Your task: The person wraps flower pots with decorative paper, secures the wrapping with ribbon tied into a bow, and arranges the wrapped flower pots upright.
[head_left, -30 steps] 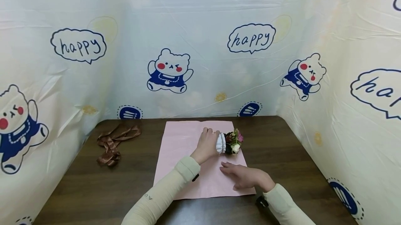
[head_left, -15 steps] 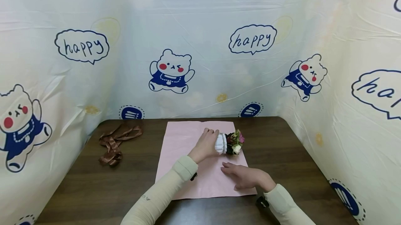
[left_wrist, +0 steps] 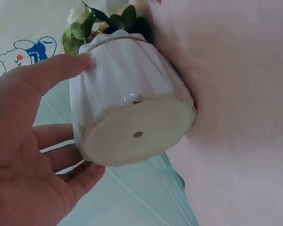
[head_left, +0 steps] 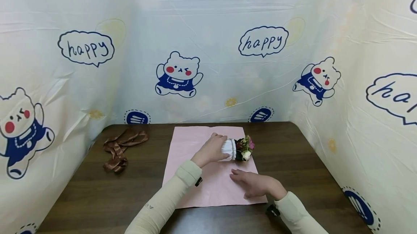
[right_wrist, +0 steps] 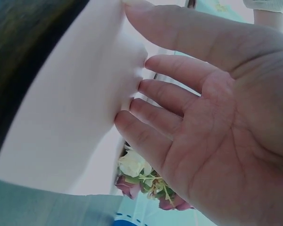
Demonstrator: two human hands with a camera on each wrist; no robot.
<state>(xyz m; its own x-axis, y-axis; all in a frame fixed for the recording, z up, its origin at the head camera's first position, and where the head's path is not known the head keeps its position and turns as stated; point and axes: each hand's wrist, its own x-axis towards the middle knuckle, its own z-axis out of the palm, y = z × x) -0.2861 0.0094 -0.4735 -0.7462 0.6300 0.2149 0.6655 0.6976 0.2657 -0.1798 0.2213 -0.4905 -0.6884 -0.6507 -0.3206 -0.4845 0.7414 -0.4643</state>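
A white fluted flowerpot (head_left: 230,149) lies on its side on a sheet of pink paper (head_left: 192,187). Its base with a small hole faces the left wrist camera, and twine circles the rim. Artificial flowers (head_left: 245,148), white and purple-pink with green leaves, stick out of it to the right. My left hand (head_left: 211,150) is at the base end, its thumb nearly straight along one side and its loosely bent fingers at the other. Flat on the paper near its right edge, my right hand (head_left: 255,183) presses with fingertips (right_wrist: 125,117) and thumb.
A crumpled brown ribbon (head_left: 118,149) lies at the back left of the dark wooden table (head_left: 84,190). Printed cloth (head_left: 215,75) hangs behind the table and along both sides.
My left hand has slid a little left, toward the pot's base, and its hold has loosened, showing more of the pot. The flowers and my right hand stay in place.
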